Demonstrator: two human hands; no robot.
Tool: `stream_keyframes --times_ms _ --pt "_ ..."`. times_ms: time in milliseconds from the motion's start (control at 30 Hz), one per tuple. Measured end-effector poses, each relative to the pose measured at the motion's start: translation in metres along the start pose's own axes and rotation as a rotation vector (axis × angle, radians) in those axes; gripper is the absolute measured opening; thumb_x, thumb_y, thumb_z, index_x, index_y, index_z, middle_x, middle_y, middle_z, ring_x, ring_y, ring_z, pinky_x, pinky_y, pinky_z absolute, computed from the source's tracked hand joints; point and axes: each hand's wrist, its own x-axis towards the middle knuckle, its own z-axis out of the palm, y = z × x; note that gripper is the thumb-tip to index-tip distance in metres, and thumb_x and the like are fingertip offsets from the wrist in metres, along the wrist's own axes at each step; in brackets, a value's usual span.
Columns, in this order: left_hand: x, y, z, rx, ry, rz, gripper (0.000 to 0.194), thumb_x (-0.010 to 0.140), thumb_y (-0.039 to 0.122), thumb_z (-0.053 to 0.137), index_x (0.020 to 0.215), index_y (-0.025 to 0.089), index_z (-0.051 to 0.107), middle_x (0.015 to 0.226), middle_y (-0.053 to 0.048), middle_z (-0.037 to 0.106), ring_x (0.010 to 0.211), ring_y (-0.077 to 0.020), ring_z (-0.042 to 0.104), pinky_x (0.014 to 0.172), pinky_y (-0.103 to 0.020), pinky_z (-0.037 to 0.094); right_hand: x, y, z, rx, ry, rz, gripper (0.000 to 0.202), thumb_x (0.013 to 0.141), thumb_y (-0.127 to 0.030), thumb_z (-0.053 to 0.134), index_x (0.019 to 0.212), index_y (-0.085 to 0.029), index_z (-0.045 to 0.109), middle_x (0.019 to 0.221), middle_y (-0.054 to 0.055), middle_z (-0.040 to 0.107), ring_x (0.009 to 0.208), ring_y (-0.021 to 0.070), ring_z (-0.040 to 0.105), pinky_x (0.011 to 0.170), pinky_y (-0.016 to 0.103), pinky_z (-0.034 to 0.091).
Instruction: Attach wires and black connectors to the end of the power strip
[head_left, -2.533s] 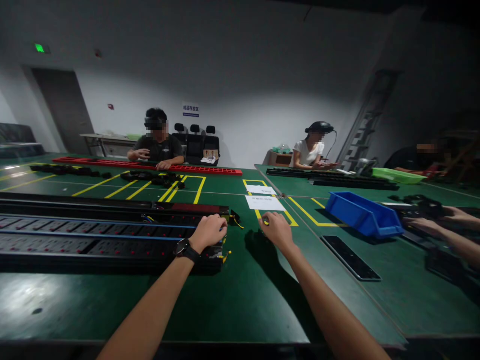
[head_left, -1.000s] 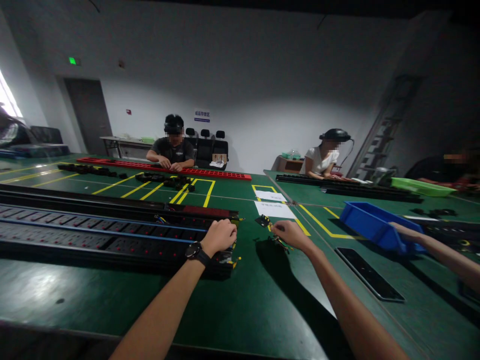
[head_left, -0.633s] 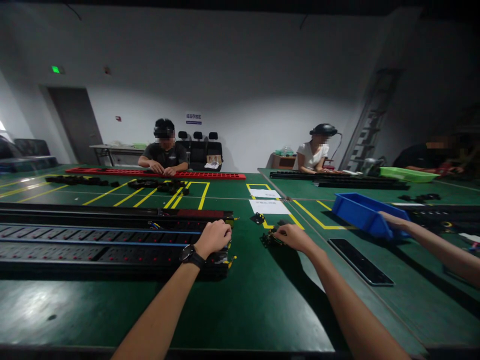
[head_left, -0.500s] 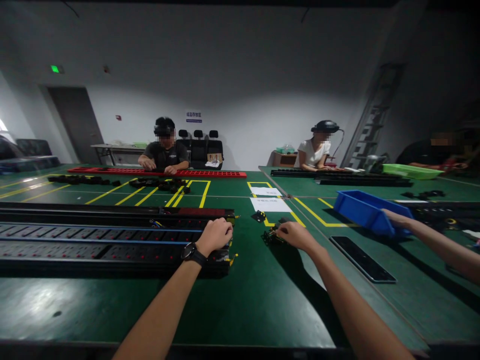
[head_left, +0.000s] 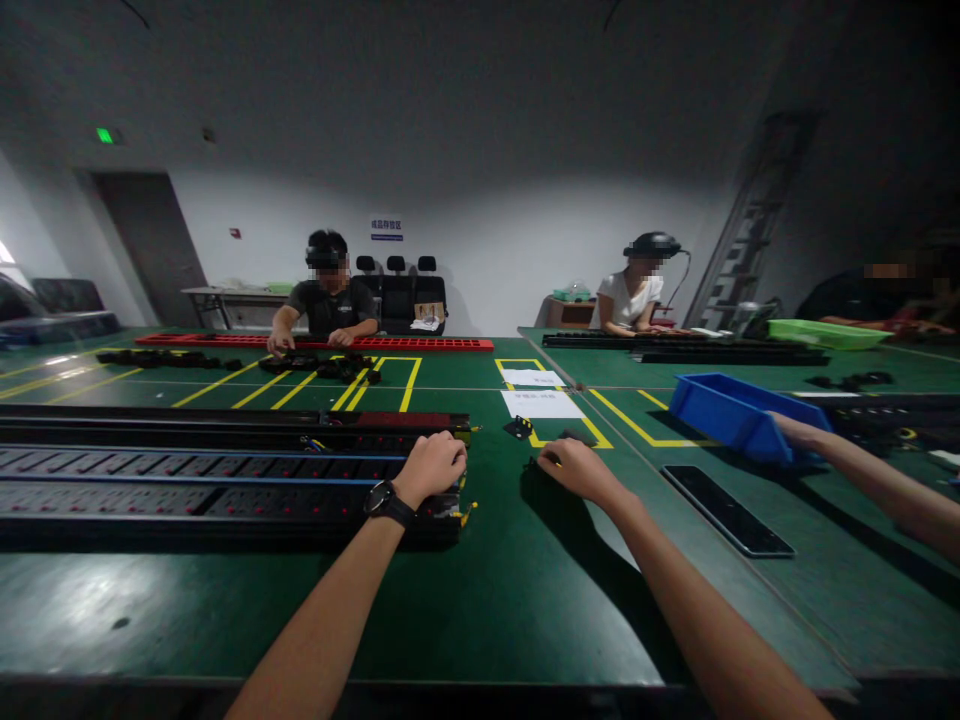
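Observation:
My left hand, with a watch on its wrist, rests at the right end of a long black socket strip with red dots. Its fingers curl down over the strip's end, next to yellow wire ends. My right hand is low over the green table, fingers bent and drawn together. A bit of a small dark part shows at its fingertips; the rest is hidden. Just beyond lies a small black bracket-like piece with pale spots.
Another person's hand holds a blue bin at right. A phone lies nearer. White paper sheets lie ahead. Two people sit across the table, beside a red strip and black strips.
My right hand has shifted slightly left and now covers the small parts that showed under its fingers. My left hand stays at the strip's end. The person across moved one hand left.

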Motion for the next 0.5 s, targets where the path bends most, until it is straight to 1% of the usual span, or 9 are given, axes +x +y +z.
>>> stream_keyframes --times_ms 167,333,433,500 --pt "0.0006 -0.0004 0.0011 0.001 0.001 0.005 0.029 0.098 0.027 0.044 0.094 0.022 0.072 0.100 -0.007 0.069 0.096 -0.0201 0.064 0.084 -0.031 0.046 0.0028 0.0016 0.0072 -0.012 -0.013 -0.034 0.029 0.096 -0.023 0.049 0.087 -0.018 0.075 0.091 0.010 0.075 0.085 0.0200 0.068 0.076 0.025 0.043" --pt "0.0005 -0.0008 0.0007 -0.001 -0.005 0.000 0.029 0.098 0.029 0.044 0.096 0.021 0.072 0.101 -0.007 0.069 0.096 -0.0200 0.064 0.083 -0.031 0.046 0.0019 -0.0009 0.0049 0.000 -0.036 -0.018 0.028 0.097 -0.024 0.049 0.089 -0.018 0.075 0.095 0.010 0.075 0.087 0.0202 0.068 0.078 0.025 0.044" --pt "0.0005 -0.0008 0.0011 0.000 -0.003 0.001 0.029 0.098 0.029 0.044 0.095 0.021 0.072 0.101 -0.007 0.069 0.096 -0.0201 0.064 0.083 -0.031 0.045 0.0004 -0.0052 0.0032 0.005 -0.049 -0.028 0.029 0.097 -0.023 0.048 0.088 -0.018 0.075 0.094 0.010 0.075 0.086 0.0199 0.068 0.078 0.025 0.044" --pt "0.0005 -0.0004 0.0010 0.003 -0.002 0.000 0.028 0.098 0.028 0.045 0.095 0.022 0.072 0.101 -0.006 0.069 0.096 -0.0203 0.064 0.082 -0.031 0.045 -0.0010 -0.0080 0.0031 0.004 -0.043 -0.006 0.028 0.097 -0.023 0.049 0.089 -0.019 0.075 0.094 0.009 0.075 0.086 0.0196 0.068 0.079 0.025 0.045"
